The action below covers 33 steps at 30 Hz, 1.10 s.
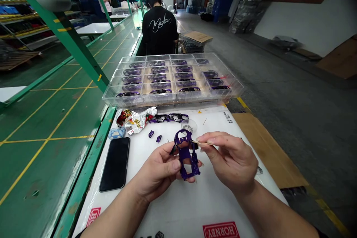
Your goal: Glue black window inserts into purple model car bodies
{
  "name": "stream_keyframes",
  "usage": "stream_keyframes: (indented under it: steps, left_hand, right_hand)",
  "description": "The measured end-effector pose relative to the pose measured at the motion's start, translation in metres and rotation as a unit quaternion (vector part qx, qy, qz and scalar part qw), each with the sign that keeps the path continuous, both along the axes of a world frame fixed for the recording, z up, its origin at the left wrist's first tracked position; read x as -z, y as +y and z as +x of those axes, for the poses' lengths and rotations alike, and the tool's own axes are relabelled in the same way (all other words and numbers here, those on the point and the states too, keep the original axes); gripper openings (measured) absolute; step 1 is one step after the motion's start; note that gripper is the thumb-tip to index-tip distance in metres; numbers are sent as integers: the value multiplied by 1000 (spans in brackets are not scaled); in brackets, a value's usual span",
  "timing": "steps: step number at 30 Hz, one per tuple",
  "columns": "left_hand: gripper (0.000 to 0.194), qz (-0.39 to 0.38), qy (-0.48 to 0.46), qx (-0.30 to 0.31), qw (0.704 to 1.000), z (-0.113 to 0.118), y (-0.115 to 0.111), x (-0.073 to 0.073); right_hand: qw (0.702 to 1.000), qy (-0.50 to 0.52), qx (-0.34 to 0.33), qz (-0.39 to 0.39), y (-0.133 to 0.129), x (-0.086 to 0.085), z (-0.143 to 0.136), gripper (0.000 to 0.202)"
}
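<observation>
Reference item: the black phone (115, 164), which lies flat on the white work surface (206, 115). The purple frame (184, 153) is held above that surface, to the right of the phone. The left hand (164, 165) grips the frame between the thumb, laid on its near left side, and the fingers behind it (some fingertips show past its right edge). The right hand (234, 160), farther right of the phone, pinches a thin stick (205, 143) between closed thumb and forefinger. The stick's tip is at the frame's upper right edge; contact cannot be confirmed.

A blue item (116, 132) lies just beyond the phone. A crumpled foil packet (136, 121) lies beyond the phone and slightly right. Two small purple parts (151, 134) lie beyond and to the right of the phone, apart from each other. Black-and-purple parts (169, 118) and a clear dish (194, 128) lie farther beyond and right.

A clear compartment tray (173, 96) with purple parts stands well beyond the phone. A person in a black shirt (159, 26) is beyond the tray, back turned. The green surface (55, 119) is to the phone's left; cardboard (267, 152) is well to its right. A red HORNBY label (221, 230) is nearer the camera than the phone, to its right.
</observation>
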<state>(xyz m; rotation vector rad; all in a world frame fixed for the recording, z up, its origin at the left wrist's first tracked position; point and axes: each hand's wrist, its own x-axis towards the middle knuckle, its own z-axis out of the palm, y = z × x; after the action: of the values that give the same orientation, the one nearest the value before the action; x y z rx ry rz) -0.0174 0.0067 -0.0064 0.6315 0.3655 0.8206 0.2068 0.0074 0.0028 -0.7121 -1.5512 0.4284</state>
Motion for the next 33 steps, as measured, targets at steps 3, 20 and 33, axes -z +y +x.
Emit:
stream_keyframes:
  steps: [3, 20, 33]
  left_hand:
    - [50, 5, 0, 7, 1000, 1, 0, -1]
    - [59, -11, 8, 14, 1000, 2, -1, -3]
    - [62, -18, -4, 16, 1000, 0, -1, -3]
  right_hand:
    - [1000, 1, -4, 3, 0, 0, 1, 51]
    - [1000, -21, -1, 8, 0, -1, 1, 49]
    - [1000, 4, -23, -18, 0, 2, -2, 47]
